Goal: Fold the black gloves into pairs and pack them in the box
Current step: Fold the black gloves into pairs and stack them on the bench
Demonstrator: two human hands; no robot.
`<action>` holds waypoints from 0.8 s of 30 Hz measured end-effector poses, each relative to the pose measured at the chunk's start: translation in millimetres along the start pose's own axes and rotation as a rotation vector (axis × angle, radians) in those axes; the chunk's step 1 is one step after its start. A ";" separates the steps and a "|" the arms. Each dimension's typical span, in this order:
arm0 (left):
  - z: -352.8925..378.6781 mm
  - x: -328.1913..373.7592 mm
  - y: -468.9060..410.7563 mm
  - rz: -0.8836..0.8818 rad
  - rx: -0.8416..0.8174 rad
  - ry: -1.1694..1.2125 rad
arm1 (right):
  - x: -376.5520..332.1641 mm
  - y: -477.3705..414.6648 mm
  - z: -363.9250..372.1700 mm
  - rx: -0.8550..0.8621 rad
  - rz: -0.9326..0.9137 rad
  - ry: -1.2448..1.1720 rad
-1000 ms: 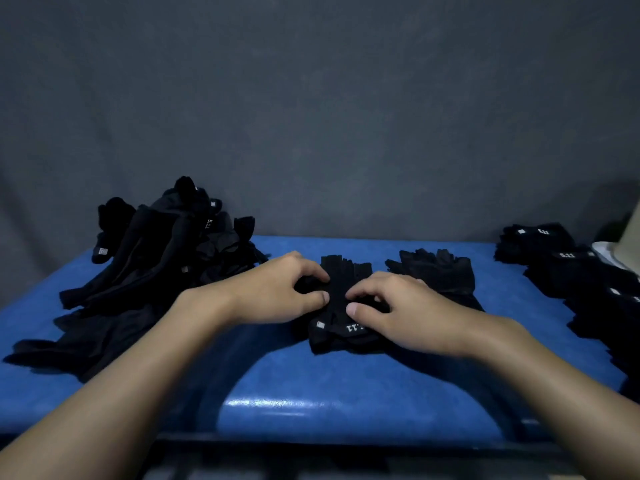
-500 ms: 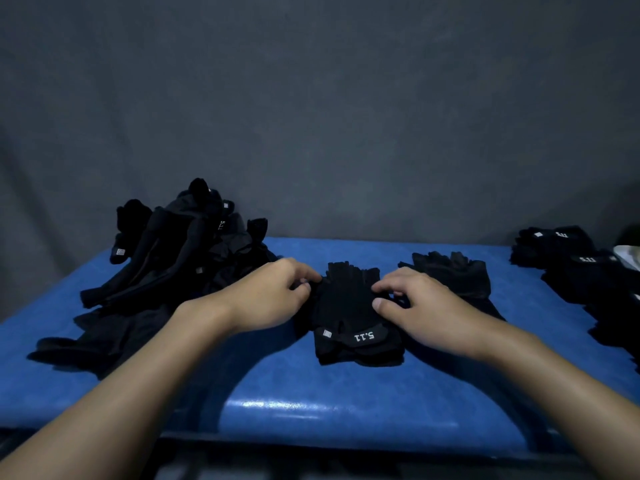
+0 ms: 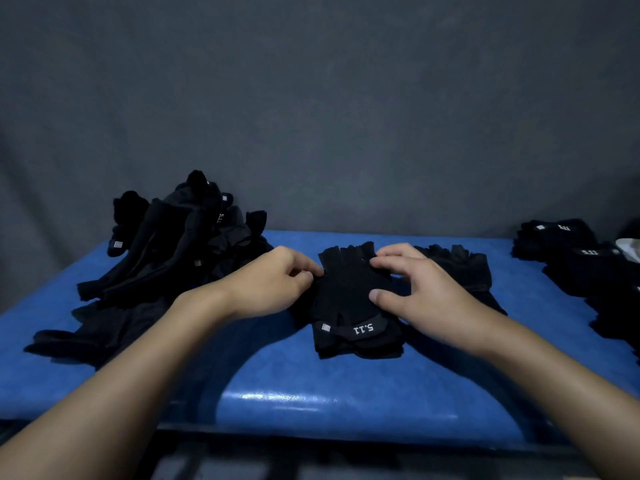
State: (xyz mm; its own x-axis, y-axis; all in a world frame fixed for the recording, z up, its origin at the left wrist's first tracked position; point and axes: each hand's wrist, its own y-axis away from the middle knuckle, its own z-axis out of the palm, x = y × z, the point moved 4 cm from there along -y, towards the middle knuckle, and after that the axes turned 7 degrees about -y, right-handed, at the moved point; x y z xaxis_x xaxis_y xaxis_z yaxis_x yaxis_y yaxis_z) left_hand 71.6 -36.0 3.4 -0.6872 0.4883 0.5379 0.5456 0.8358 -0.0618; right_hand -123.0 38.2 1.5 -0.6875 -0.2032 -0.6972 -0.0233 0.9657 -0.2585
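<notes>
On the blue padded table [image 3: 311, 393], a stacked pair of black fingerless fabric gloves [image 3: 349, 299] with a grey "5.11" wrist strap lies in the middle, cuffs toward the near edge. The left hand [image 3: 273, 285] pinches the pair's left edge between thumb and forefinger. The right hand [image 3: 426, 292] rests on top, fingers loosely bent and spread, thumb pressed flat on the fabric (nothing gripped). A loose heap of unsorted black gloves [image 3: 173, 244] sits to the left, a single black glove [image 3: 457, 268] lies just right of the pair, and folded black pairs [image 3: 568, 244] are stacked far right. The box cannot be made out for certain. The likely trouble is that a sideways tug from the pinch slides the soft top glove off the lower one, leaving the fold crooked. The right palm could also drag the neighbouring single glove along.
</notes>
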 end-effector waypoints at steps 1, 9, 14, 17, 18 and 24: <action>-1.0 0.4 0.5 0.001 0.001 0.002 | 0.0 0.6 0.2 0.002 -0.002 -0.013; -12.8 4.2 -2.8 0.088 0.150 0.109 | 1.9 4.2 2.1 0.001 0.030 -0.027; -5.2 1.2 -3.1 0.060 0.106 0.111 | 6.6 3.0 6.4 -0.006 0.042 -0.006; -6.4 -1.3 -2.4 0.048 0.087 0.086 | 8.8 2.6 8.2 -0.021 0.075 0.008; -7.2 -2.2 -1.9 0.045 0.076 0.063 | 9.7 2.6 9.4 -0.041 0.088 0.020; -5.1 -8.3 -1.0 0.028 -0.022 -0.008 | 10.7 2.7 10.6 -0.069 0.114 0.044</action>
State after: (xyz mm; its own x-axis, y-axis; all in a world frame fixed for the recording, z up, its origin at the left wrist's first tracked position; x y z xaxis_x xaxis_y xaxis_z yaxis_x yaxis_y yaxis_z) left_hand 79.2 -42.2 3.2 -0.6754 0.5134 0.5294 0.5751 0.8161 -0.0578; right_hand -122.7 36.9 -13.7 -0.7198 -0.0858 -0.6889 0.0079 0.9913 -0.1316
